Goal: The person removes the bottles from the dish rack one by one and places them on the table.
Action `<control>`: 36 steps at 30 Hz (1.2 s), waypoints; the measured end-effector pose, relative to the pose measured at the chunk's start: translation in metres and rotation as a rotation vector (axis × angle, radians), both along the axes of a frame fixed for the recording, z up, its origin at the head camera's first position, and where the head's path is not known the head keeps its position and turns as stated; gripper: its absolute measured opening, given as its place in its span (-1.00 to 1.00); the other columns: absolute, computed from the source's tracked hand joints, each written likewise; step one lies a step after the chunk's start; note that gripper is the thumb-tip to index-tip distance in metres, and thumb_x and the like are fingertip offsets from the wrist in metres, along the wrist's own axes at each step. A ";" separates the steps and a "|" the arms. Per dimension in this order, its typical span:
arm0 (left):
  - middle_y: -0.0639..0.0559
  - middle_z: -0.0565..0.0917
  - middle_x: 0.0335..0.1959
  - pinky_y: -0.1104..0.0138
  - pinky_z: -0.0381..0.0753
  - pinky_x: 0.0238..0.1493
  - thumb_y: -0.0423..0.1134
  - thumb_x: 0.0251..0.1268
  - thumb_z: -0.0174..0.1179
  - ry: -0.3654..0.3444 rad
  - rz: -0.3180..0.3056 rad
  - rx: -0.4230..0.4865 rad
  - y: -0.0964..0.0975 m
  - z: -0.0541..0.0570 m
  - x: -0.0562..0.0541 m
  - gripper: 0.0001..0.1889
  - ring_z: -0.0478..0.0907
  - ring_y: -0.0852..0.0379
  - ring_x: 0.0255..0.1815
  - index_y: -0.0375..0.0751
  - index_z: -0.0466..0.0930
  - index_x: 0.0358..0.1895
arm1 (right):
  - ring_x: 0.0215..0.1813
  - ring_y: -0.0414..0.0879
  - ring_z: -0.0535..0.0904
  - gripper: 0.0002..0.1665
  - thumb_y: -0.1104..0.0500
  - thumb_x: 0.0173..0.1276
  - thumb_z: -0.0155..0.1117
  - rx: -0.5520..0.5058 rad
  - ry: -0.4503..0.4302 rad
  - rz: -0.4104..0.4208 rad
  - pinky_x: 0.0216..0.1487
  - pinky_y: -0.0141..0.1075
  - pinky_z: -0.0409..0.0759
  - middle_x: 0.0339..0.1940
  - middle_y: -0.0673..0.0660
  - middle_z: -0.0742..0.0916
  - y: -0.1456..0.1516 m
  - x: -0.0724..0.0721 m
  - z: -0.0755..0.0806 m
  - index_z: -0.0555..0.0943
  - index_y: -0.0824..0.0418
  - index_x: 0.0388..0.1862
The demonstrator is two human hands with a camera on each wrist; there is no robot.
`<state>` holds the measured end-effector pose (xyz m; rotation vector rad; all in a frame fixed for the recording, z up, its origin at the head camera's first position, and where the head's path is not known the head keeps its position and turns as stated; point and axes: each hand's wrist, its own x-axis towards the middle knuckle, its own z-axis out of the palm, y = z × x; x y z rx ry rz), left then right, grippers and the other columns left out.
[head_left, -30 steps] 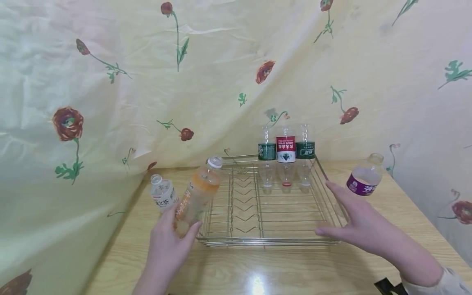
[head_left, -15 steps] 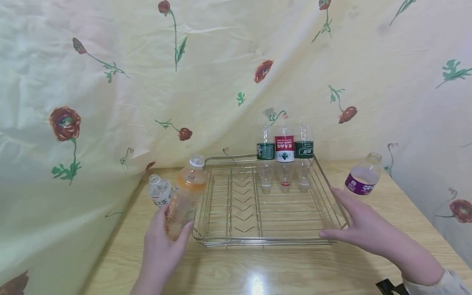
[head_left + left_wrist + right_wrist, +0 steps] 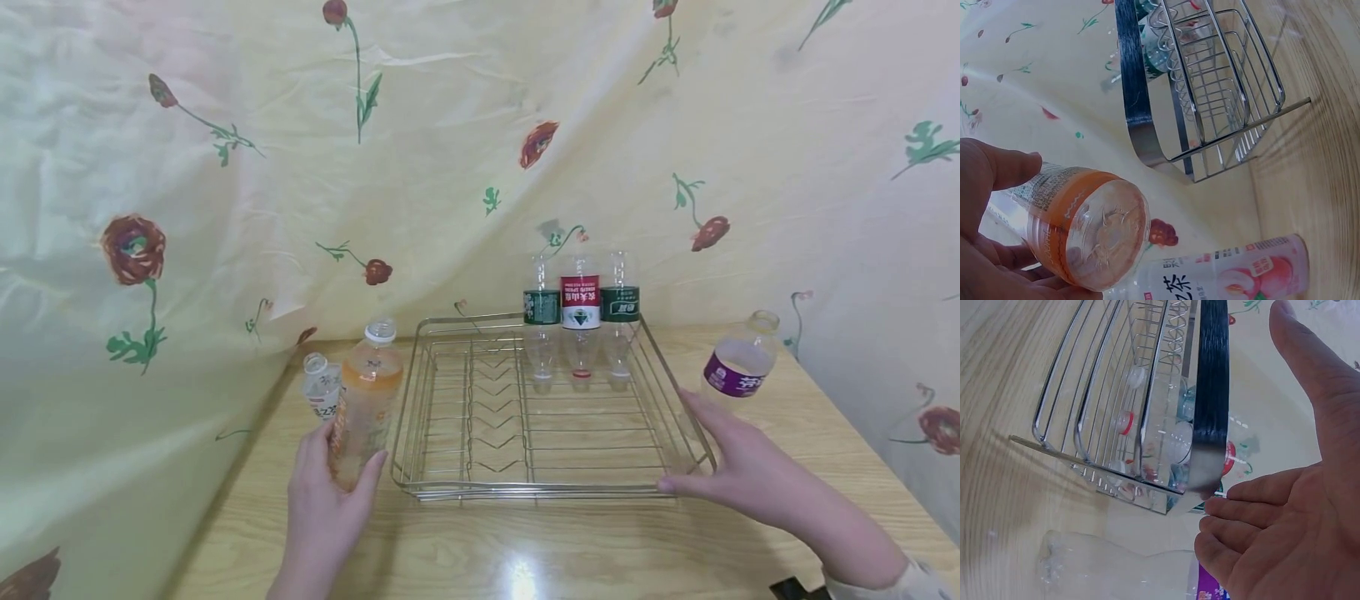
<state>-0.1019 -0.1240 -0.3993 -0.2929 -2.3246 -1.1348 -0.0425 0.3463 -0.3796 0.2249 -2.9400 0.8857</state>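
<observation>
My left hand [image 3: 326, 500] grips a clear plastic bottle [image 3: 367, 408] with an orange label, at the left side of a wire dish rack [image 3: 540, 487]. The bottle leans slightly right, capless mouth up; its ribbed base faces the camera in the left wrist view. With fingers and thumb spread, my right hand [image 3: 742, 467] is at the rack's right front corner, holding nothing. Three empty bottles stand upside down in the rack's back: one red-labelled [image 3: 581, 302], with a green-labelled bottle [image 3: 542, 307] to its left and another green-labelled bottle [image 3: 620, 305] to its right.
A purple-labelled bottle [image 3: 735, 379] stands on the wooden table [image 3: 600, 550] right of the rack. Left of it, partly behind the held bottle, is a white-labelled tea bottle [image 3: 318, 387]. Flower-printed cloth [image 3: 420, 192] hangs behind and along the sides. Something black [image 3: 787, 588] shows at lower right.
My left hand has moved left with the orange-labelled bottle, away from over the rack's edge, and the bottle has become more upright. My right hand has shifted slightly right.
</observation>
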 end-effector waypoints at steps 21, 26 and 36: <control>-0.22 0.59 0.04 -0.16 0.69 -0.06 -0.26 0.18 0.51 -0.118 0.037 0.093 -0.007 -0.019 -0.005 -0.37 0.63 -0.23 -0.01 -0.42 0.40 0.23 | 0.41 0.63 0.12 0.48 -0.27 0.05 0.62 -0.026 -0.038 -0.035 0.21 0.54 0.20 0.53 0.58 0.17 0.007 0.000 -0.018 -0.01 0.50 0.60; -0.26 0.60 0.06 -0.15 0.69 -0.06 -0.26 0.18 0.51 -0.119 0.040 0.089 -0.010 -0.023 -0.006 -0.36 0.63 -0.26 0.00 -0.43 0.40 0.25 | 0.42 0.64 0.10 0.46 -0.24 0.09 0.61 -0.040 -0.039 -0.042 0.22 0.54 0.19 0.52 0.60 0.17 0.007 0.001 -0.021 -0.04 0.51 0.60; -0.31 0.59 0.09 -0.17 0.67 -0.01 -0.23 0.21 0.50 -0.191 0.067 0.106 -0.014 -0.027 -0.006 -0.34 0.61 -0.30 0.05 -0.45 0.37 0.26 | 0.39 0.64 0.15 0.45 -0.28 0.09 0.59 -0.010 -0.052 -0.063 0.21 0.52 0.24 0.49 0.62 0.22 0.007 0.001 -0.022 0.01 0.54 0.57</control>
